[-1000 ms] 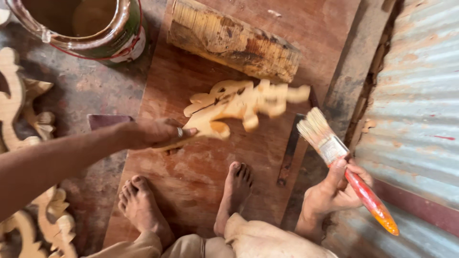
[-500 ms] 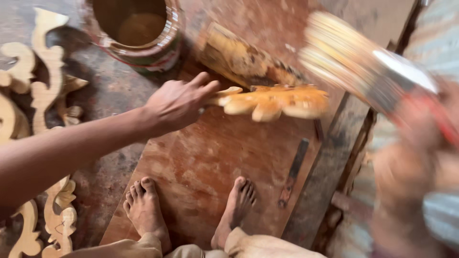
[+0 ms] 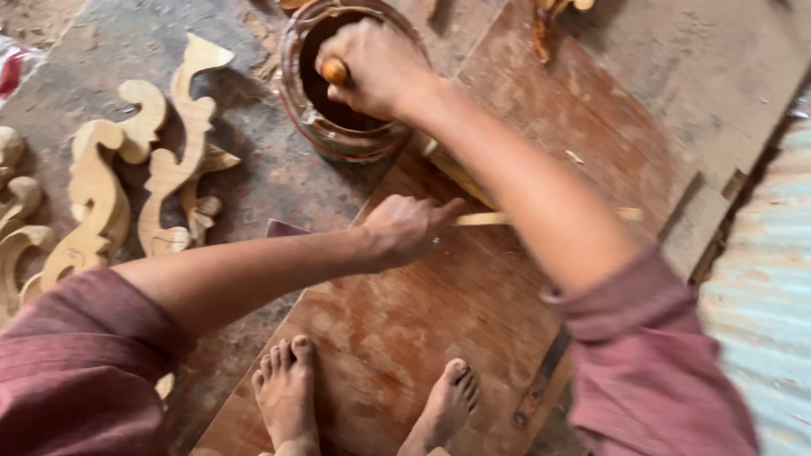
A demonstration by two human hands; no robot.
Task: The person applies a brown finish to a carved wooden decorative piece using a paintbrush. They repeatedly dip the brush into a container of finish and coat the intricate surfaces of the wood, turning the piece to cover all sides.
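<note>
Clenched around the orange brush handle (image 3: 335,71), the right hand (image 3: 378,67) sat over the mouth of the paint can (image 3: 338,135), the brush's lower part hidden inside the can below the grip. Lower on the reddish wooden board (image 3: 422,321), the left hand (image 3: 405,228) pinched one end of a pale carved piece (image 3: 481,219), which ran rightward from the fingers and passed behind the right forearm; unfinished scroll carvings (image 3: 127,177) lay on the floor, well apart to the left.
</note>
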